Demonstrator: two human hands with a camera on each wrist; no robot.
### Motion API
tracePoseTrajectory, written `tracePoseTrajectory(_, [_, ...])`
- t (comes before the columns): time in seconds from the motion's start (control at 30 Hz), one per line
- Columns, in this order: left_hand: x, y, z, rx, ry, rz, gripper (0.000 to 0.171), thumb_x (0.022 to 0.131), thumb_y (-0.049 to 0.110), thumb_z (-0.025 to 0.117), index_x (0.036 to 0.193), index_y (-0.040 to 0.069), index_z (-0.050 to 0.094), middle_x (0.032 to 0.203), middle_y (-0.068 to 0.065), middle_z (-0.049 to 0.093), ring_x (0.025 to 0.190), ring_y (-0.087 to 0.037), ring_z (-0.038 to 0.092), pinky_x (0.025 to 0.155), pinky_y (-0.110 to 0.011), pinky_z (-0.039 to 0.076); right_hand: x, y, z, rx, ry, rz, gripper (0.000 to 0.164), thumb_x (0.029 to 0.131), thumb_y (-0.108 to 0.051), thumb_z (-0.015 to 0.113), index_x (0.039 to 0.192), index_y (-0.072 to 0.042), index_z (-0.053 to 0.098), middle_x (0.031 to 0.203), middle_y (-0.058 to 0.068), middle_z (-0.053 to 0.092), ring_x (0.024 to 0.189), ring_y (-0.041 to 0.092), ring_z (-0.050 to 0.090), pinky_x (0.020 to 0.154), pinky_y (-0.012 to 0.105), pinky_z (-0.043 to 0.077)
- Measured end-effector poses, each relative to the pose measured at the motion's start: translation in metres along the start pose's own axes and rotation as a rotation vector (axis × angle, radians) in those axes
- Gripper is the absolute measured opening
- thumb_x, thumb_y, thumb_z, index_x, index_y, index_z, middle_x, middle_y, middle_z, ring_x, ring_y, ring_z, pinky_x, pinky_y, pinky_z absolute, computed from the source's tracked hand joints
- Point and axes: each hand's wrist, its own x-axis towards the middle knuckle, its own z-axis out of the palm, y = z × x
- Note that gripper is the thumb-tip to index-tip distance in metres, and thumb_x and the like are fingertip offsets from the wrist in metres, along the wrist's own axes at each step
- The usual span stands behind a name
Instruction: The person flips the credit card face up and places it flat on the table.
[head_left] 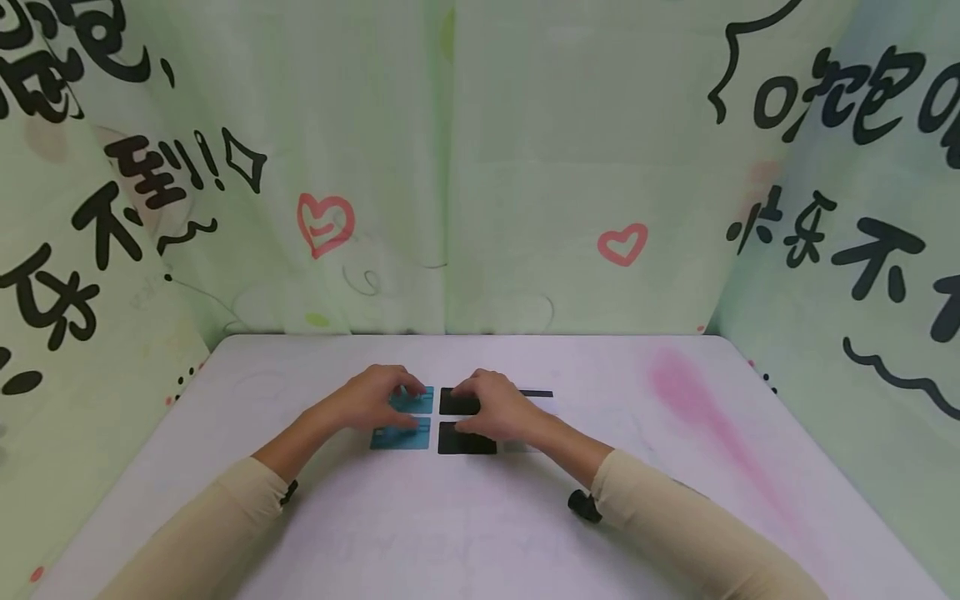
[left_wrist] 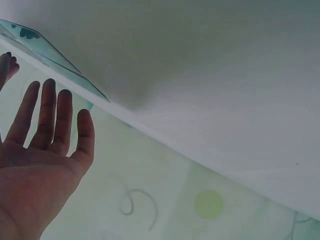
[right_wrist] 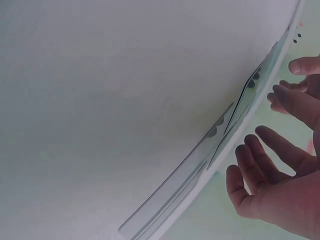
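Several flat cards lie in two rows on the table: an upper blue card (head_left: 422, 403) and a lower blue card (head_left: 397, 439) on the left, an upper black card (head_left: 452, 405) and a lower black card (head_left: 465, 442) in the middle. Pale cards (head_left: 517, 447) on the right are partly hidden by the right hand; a black strip (head_left: 538, 393) edges the upper one. Over the blue cards is my left hand (head_left: 377, 398), fingers loosely bent, nothing in its grasp. My right hand (head_left: 501, 407) hovers at the black cards, its fingers (right_wrist: 262, 170) apart and its palm bare.
The cards rest on a whitish table (head_left: 420, 525) with a pink smear (head_left: 720, 425) on its right side. Pale green curtains (head_left: 525, 125) with black writing and red hearts enclose the back and sides. A small black device (head_left: 583, 506) hangs by the right sleeve.
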Motion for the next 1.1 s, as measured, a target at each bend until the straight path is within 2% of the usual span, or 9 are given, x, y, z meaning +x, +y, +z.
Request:
tracePoseTrajectory(0.3, [0.017, 0.006, 0.0, 0.021, -0.002, 0.029, 0.048, 0.086, 0.029, 0.086, 0.128, 0.009, 0.073, 0.121, -0.006, 0.072, 0.108, -0.023, 0.064, 0.092, -0.039, 0.057, 0.001, 0.01, -0.007, -0.006, 0.005, 0.025, 0.044, 0.087, -0.017, 0.084, 0.127, -0.004, 0.073, 0.122, 0.013, 0.067, 0.115, 0.03, 0.061, 0.102, 0.046, 0.051])
tracePoseTrajectory(0.6, [0.031, 0.011, 0.005, 0.054, -0.005, 0.081, 0.044, 0.086, 0.025, 0.085, 0.125, 0.007, 0.074, 0.114, -0.006, 0.073, 0.106, -0.025, 0.068, 0.094, -0.042, 0.056, 0.001, 0.017, -0.012, -0.052, 0.018, 0.072, 0.042, 0.084, -0.01, 0.082, 0.125, -0.005, 0.074, 0.12, 0.014, 0.069, 0.114, 0.032, 0.06, 0.1, 0.047, 0.051])
tracePoseTrajectory(0.77, [0.036, 0.015, 0.006, 0.065, -0.015, 0.06, 0.046, 0.085, 0.023, 0.086, 0.126, 0.006, 0.074, 0.115, -0.007, 0.073, 0.104, -0.024, 0.066, 0.095, -0.042, 0.056, 0.002, 0.024, -0.015, -0.086, 0.027, 0.052, 0.044, 0.081, -0.007, 0.081, 0.124, -0.003, 0.074, 0.12, 0.016, 0.07, 0.115, 0.035, 0.061, 0.099, 0.048, 0.05])
tracePoseTrajectory(1.1, [0.045, 0.02, 0.012, 0.088, -0.061, 0.043, 0.048, 0.086, 0.023, 0.086, 0.129, 0.008, 0.072, 0.117, -0.005, 0.071, 0.108, -0.022, 0.063, 0.101, -0.043, 0.052, 0.003, 0.034, -0.019, -0.096, 0.0, 0.052, 0.046, 0.08, -0.008, 0.078, 0.126, -0.001, 0.073, 0.121, 0.016, 0.071, 0.116, 0.035, 0.062, 0.101, 0.047, 0.05])
